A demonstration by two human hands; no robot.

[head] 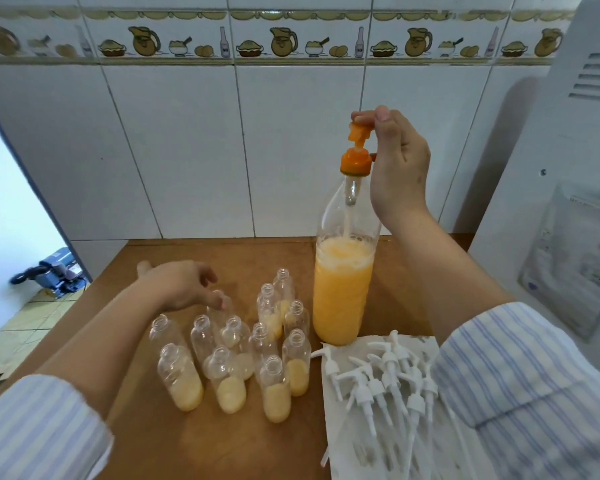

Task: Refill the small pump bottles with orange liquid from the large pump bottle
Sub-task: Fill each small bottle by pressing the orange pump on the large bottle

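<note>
A tall clear bottle (343,289) about two-thirds full of orange liquid stands upright on the brown table (174,441). Its orange pump head (359,135) is raised, and my right hand (395,168) pinches it from above with thumb and fingers. Left of it stand several small clear bottles (229,368) without caps, most holding some pale orange liquid at the bottom. My left hand (184,285) reaches over the back of that group, its fingertips touching the top of one small bottle (220,308).
Several white pump tops (385,379) lie on a white paper sheet (347,455) at the front right. A tiled wall rises behind the table. A white appliance (561,168) stands at the right. Floor and a blue object (54,270) show at the left.
</note>
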